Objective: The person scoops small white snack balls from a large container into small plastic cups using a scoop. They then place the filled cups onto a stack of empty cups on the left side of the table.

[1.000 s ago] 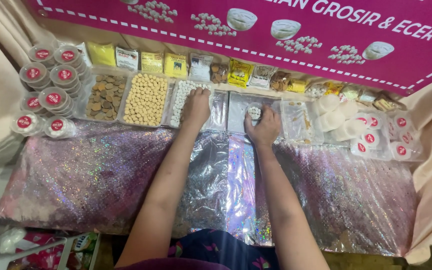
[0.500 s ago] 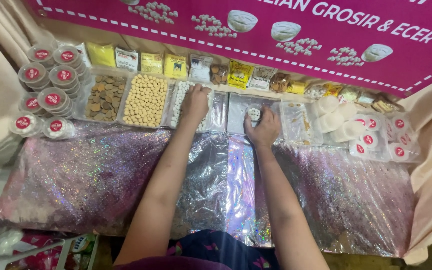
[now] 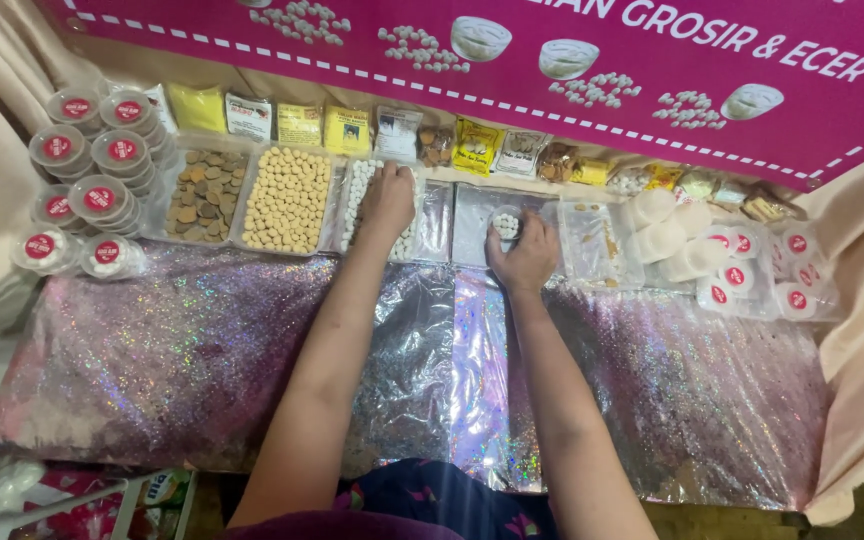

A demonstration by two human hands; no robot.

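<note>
Across the top of the frame: magenta banner with white lettering, a dashed white border and printed bowls of white pellets. Below it, along the back edge: row of small flat packets, yellow, white and brown, standing side by side. Upper left: stacked round clear tubs with red circular labels on the lids. Right of centre: further white tubs with red labels, loosely piled. Left of centre: clear tray of brown discs, then clear tray of tan pellets, then clear tray of white pellets. Underneath all: glittery holographic cloth.

Left hand palm down on the tray of white pellets, fingers bent together over the pellets; grasp cannot be told. Right hand just right of centre, fingers curled around a small round clear cup holding white pellets, cup at the fingertips, above the knuckles in frame.
</note>
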